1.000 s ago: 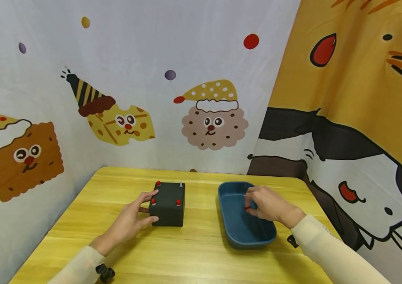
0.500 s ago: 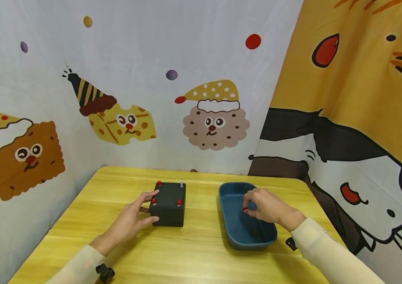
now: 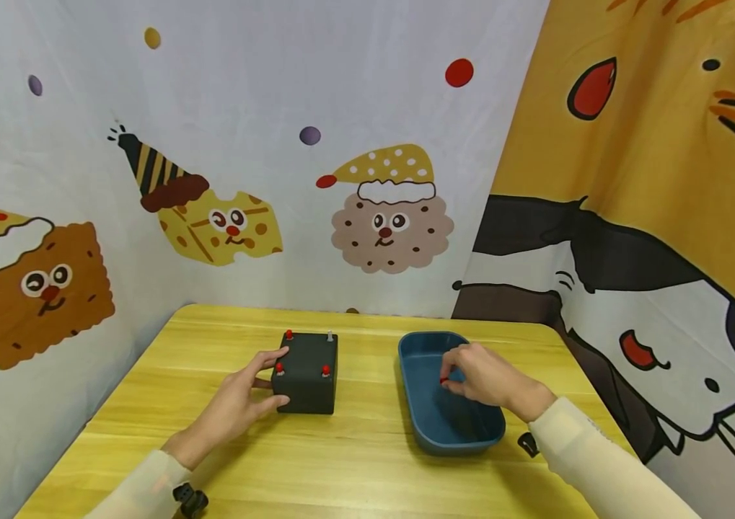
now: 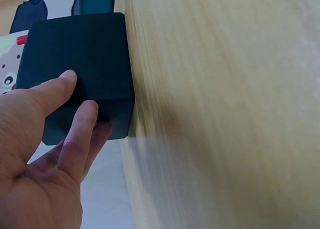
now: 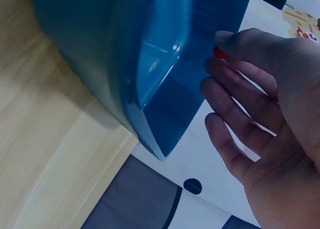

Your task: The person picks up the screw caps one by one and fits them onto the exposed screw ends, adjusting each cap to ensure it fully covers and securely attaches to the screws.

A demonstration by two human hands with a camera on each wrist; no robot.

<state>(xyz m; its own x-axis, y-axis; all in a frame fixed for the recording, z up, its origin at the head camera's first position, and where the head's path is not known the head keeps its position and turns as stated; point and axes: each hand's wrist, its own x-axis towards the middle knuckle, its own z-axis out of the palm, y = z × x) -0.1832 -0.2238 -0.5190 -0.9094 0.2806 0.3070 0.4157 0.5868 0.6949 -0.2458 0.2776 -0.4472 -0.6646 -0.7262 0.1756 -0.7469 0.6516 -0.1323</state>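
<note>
A black box (image 3: pixel 305 375) sits on the table, with red-capped posts at three top corners and a bare silver post (image 3: pixel 331 336) at the back right. My left hand (image 3: pixel 227 411) holds the box at its left side, thumb on the front face and fingers along the left. In the left wrist view the thumb and fingertips touch the box (image 4: pixel 80 54). My right hand (image 3: pixel 487 375) is over the blue bin (image 3: pixel 422 425). Its thumb and index finger pinch a small red cap (image 5: pixel 219 52), mostly hidden by the fingertips; the other fingers are loosely bent.
The bin stands right of the box, with a strip of wood-grain table (image 3: pixel 367 425) between them. A printed cloth (image 3: pixel 244 86) hangs behind and along both sides. Dark wrist straps (image 3: pixel 190 499) show at the sleeves.
The right hand has shifted slightly left over the bin with the small red cap between its fingertips. The left hand and the box have stayed in place.
</note>
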